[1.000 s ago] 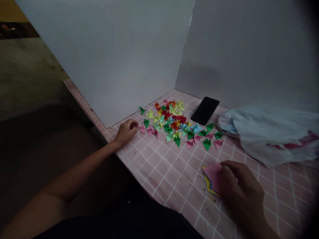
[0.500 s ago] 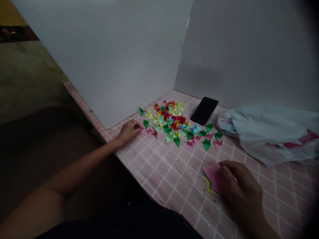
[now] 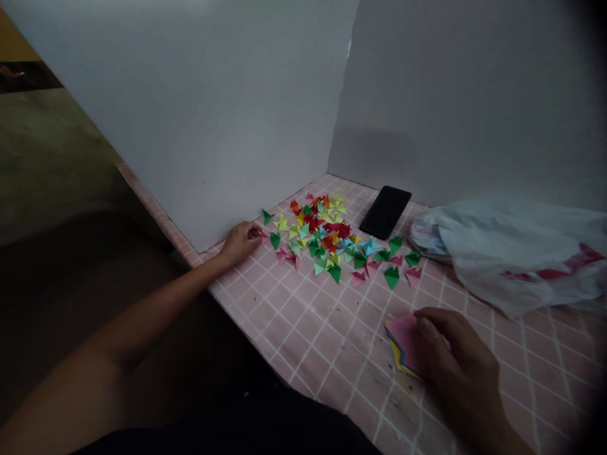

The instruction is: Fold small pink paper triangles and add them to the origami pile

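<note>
My left hand (image 3: 240, 243) reaches to the far left edge of the table, its fingers pinched on a pink origami crane (image 3: 263, 236). To its right spreads a cluster of small folded cranes in red, orange, yellow, green, blue and pink, among them a dark green crane (image 3: 275, 239) close by my fingertips. Nearer to me, my right hand (image 3: 458, 360) is closed on a small stack of coloured paper squares (image 3: 405, 341). Pink lies on top, with blue and yellow edges showing under it. The fingers beneath the stack are hidden.
A black phone (image 3: 386, 212) lies behind the cranes. At the right is a white plastic bag (image 3: 516, 253) with red print. White panels (image 3: 190, 114) stand up along the back of the pink checked table (image 3: 313, 335). Its near edge runs diagonally past my left forearm.
The view has shifted slightly. My left hand stays at the pink crane by the table's edge, and my right hand still grips the paper squares. Little else differs.
</note>
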A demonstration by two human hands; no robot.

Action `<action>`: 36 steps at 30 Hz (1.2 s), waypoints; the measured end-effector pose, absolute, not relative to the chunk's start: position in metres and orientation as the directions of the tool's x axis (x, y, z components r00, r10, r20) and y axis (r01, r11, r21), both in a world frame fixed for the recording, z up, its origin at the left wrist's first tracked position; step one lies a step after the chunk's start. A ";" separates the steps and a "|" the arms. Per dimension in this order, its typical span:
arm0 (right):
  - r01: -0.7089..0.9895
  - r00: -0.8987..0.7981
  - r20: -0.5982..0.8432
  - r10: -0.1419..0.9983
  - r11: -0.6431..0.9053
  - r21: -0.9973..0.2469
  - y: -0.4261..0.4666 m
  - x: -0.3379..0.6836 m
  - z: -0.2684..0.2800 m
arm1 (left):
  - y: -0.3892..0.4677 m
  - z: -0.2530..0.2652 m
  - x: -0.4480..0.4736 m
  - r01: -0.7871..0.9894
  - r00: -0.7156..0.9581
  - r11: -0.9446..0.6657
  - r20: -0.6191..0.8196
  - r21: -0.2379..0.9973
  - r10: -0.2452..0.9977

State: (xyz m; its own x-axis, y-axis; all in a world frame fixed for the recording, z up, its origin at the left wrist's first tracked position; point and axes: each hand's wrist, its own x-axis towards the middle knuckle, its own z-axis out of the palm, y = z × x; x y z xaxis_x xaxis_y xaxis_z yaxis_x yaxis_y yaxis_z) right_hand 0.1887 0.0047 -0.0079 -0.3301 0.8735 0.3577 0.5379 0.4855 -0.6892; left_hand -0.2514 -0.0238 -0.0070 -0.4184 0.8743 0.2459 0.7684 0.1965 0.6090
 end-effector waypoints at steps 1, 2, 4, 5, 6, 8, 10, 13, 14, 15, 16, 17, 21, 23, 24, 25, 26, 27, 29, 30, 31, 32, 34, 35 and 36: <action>0.537 -0.330 0.360 0.873 0.487 -0.688 0.005 0.189 -0.008 | -0.025 -0.007 -0.251 0.753 -0.439 0.212 0.237 0.623 0.867; 0.538 -0.330 0.363 0.872 0.489 -0.686 0.005 0.189 -0.008 | -0.026 -0.006 -0.250 0.736 -0.464 0.229 0.229 0.636 0.856; 0.541 -0.335 0.365 0.868 0.495 -0.680 0.005 0.189 -0.009 | -0.027 -0.004 -0.250 0.707 -0.513 0.264 0.219 0.656 0.830; 0.542 -0.339 0.364 0.868 0.496 -0.678 0.005 0.188 -0.009 | -0.027 -0.003 -0.249 0.697 -0.533 0.278 0.218 0.661 0.818; 0.543 -0.341 0.365 0.866 0.498 -0.676 0.005 0.188 -0.009 | -0.027 -0.002 -0.249 0.691 -0.547 0.290 0.216 0.662 0.809; 0.542 -0.346 0.364 0.865 0.501 -0.674 0.005 0.188 -0.009 | -0.024 0.000 -0.249 0.688 -0.561 0.307 0.214 0.658 0.800; 0.541 -0.348 0.360 0.865 0.499 -0.677 0.005 0.188 -0.009 | -0.021 0.000 -0.247 0.689 -0.565 0.317 0.209 0.652 0.798; 0.532 -0.346 0.354 0.869 0.492 -0.689 0.005 0.189 -0.010 | -0.016 -0.003 -0.245 0.687 -0.566 0.322 0.202 0.651 0.800; 0.531 -0.343 0.356 0.869 0.492 -0.690 0.006 0.189 -0.010 | -0.016 -0.004 -0.244 0.685 -0.567 0.321 0.203 0.654 0.798; 0.531 -0.343 0.357 0.869 0.493 -0.689 0.006 0.190 -0.011 | -0.016 -0.004 -0.244 0.682 -0.572 0.319 0.208 0.658 0.793; 0.533 -0.342 0.361 0.868 0.495 -0.686 0.006 0.190 -0.011 | -0.017 -0.004 -0.244 0.679 -0.580 0.316 0.219 0.663 0.785; 0.535 -0.341 0.365 0.866 0.498 -0.682 0.007 0.190 -0.011 | -0.019 -0.002 -0.244 0.675 -0.588 0.311 0.235 0.669 0.774; 0.537 -0.317 0.394 0.862 0.506 -0.675 0.004 0.187 -0.007 | -0.035 0.023 -0.226 0.687 -0.590 0.240 0.334 0.686 0.735; 0.517 -0.294 0.416 0.861 0.509 -0.688 -0.001 0.182 0.000 | -0.046 0.043 -0.200 0.712 -0.539 0.153 0.394 0.685 0.745; 0.495 -0.300 0.420 0.856 0.516 -0.699 -0.005 0.180 0.004 | -0.051 0.052 -0.183 0.728 -0.463 0.046 0.442 0.684 0.768; 0.467 -0.292 0.433 0.853 0.522 -0.714 -0.009 0.177 0.009 | -0.054 0.059 -0.164 0.735 -0.381 -0.048 0.471 0.677 0.796; 0.429 -0.300 0.436 0.848 0.528 -0.733 -0.014 0.174 0.014 | -0.057 0.065 -0.144 0.729 -0.306 -0.117 0.474 0.674 0.825; 0.382 -0.327 0.432 0.840 0.536 -0.753 -0.018 0.171 0.019 | -0.058 0.069 -0.124 0.713 -0.248 -0.163 0.462 0.682 0.851; 0.295 -0.345 0.398 0.850 0.501 -0.813 -0.026 0.167 0.028 | -0.057 0.072 -0.087 0.655 -0.128 -0.226 0.400 0.721 0.908; 0.244 -0.335 0.387 0.859 0.476 -0.845 -0.029 0.166 0.032 | -0.055 0.071 -0.071 0.629 -0.081 -0.248 0.379 0.737 0.922; 0.202 -0.329 0.363 0.871 0.441 -0.874 -0.031 0.165 0.035 | -0.053 0.070 -0.057 0.609 -0.038 -0.270 0.367 0.746 0.929; 0.170 -0.312 0.342 0.886 0.407 -0.898 -0.032 0.164 0.037 | -0.050 0.069 -0.044 0.594 -0.005 -0.291 0.365 0.750 0.931; 0.113 -0.312 0.306 0.899 0.356 -0.928 -0.031 0.165 0.039 | -0.043 0.065 -0.024 0.574 0.042 -0.336 0.383 0.747 0.923; 0.082 -0.296 0.310 0.903 0.348 -0.934 -0.030 0.165 0.039 | -0.041 0.064 -0.016 0.560 0.060 -0.360 0.397 0.746 0.916; 0.079 -0.290 0.311 0.905 0.346 -0.935 -0.028 0.166 0.038 | -0.039 0.062 -0.010 0.542 0.075 -0.382 0.410 0.748 0.909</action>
State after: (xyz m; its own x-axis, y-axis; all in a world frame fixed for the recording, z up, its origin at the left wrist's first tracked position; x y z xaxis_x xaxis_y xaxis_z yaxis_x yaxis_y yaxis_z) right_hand 0.1659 -0.0280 0.0384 -0.2898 0.9051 0.3110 0.0791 0.3465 -0.9347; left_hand -0.0096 -0.0386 0.0618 0.0750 0.9089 0.4102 0.5419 -0.3825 0.7484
